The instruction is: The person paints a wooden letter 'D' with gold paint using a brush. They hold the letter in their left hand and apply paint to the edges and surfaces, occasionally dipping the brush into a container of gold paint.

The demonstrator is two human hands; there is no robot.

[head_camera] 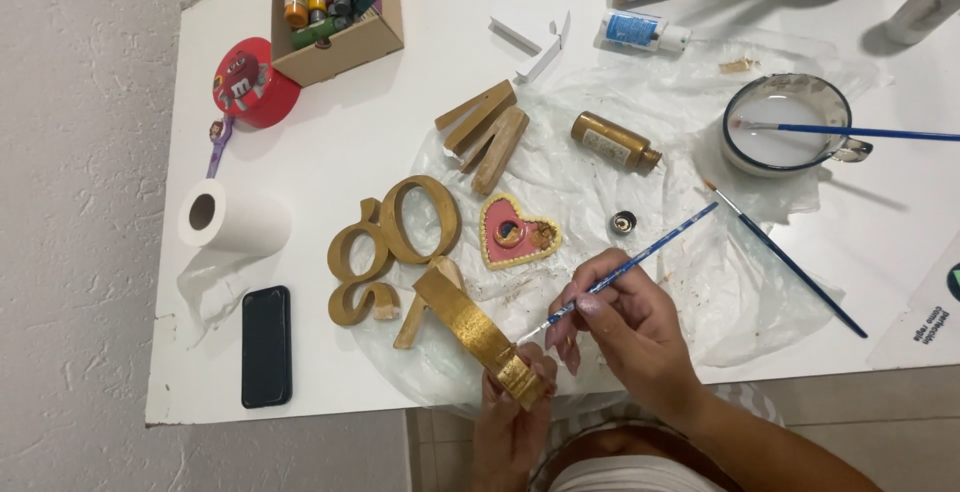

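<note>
Left hand (510,407) grips a gold letter (478,334) at the desk (400,102) edge — right hand (625,327) pinches a brush (640,257) beside it; the heart (515,234) lies just beyond, bare desk farther off.

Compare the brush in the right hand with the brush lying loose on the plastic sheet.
The brush in the right hand is lifted, its tip at the gold wooden letter; the loose brush lies flat on the plastic sheet, untouched. The held one's handle is speckled light blue, the loose one's plain dark blue. Both are slim and blue-handled.
</note>
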